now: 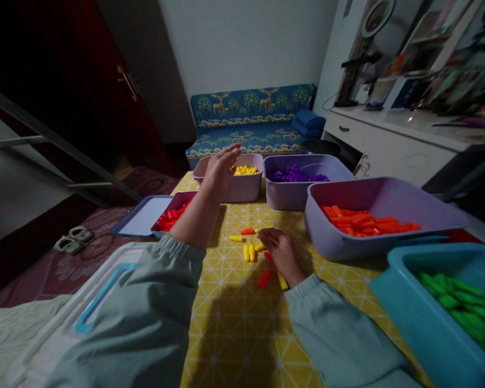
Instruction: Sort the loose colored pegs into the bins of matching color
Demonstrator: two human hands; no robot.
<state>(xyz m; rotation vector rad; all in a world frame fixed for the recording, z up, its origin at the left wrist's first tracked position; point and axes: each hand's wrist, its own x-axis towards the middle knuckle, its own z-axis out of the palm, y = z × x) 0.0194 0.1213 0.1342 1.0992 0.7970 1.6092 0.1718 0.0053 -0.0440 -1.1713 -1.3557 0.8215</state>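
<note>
My left hand is stretched out over the far bin of yellow plastic pieces. Its fingers are extended; the palm side is partly hidden. Low over the table, my right hand has its fingers curled together, with a bit of a small yellow piece showing between them. Around it on the cloth lie several loose tube-like pieces: a yellow pair side by side, a single yellow piece, an orange piece and a red piece. Another yellow one is partly under my right wrist.
Bins of purple pieces, orange pieces and green pieces line the right side. A tray of red pieces sits left, beside a white-and-blue lid. Yellow patterned cloth covers the table. A blue sofa stands behind.
</note>
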